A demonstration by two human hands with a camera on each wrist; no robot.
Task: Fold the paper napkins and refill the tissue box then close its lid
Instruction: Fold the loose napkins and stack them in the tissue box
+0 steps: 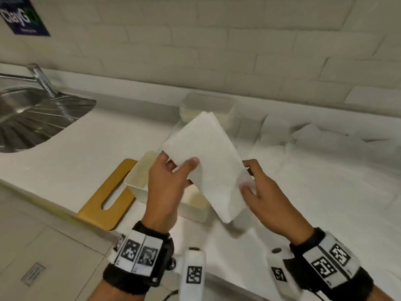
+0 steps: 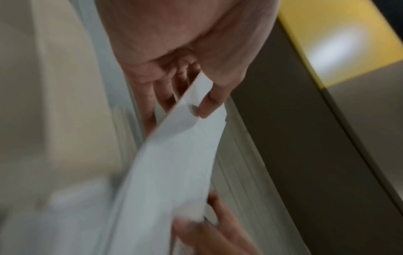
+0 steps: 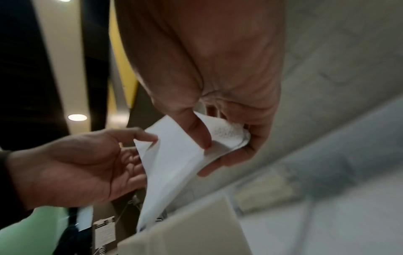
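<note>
**Napkin held in the air over the open tissue box**

The napkin (image 1: 208, 161), a white folded paper sheet, hangs tilted between my two hands above the counter, its far corner pointing toward the wall and its near corner hanging low. My left hand (image 1: 167, 187) pinches its left edge, thumb on the top face and fingers curled underneath; the left wrist view shows the thumb pressing the sheet edge against the fingers. My right hand (image 1: 269, 198) grips the right edge, and the right wrist view shows the thumb (image 3: 196, 131) pushing a bunched bit of paper into the curled fingers. So both hands are closed on the same sheet.

Directly below the napkin sits the tissue box (image 1: 138, 177), cream-coloured and open at the top, resting on the white counter (image 1: 71, 153). I cannot see into it well enough to tell what it contains. Just left of the box, lying flat and touching its side, is the yellow-brown lid (image 1: 108, 196) with a long slot cut through it.

More white napkins (image 1: 314, 170) lie spread over the counter to the right, blurred. Behind the held sheet, near the tiled wall, stands a pale translucent container (image 1: 208, 105). Far left is a steel sink (image 1: 32, 118) with its tap (image 1: 42, 80).
</note>
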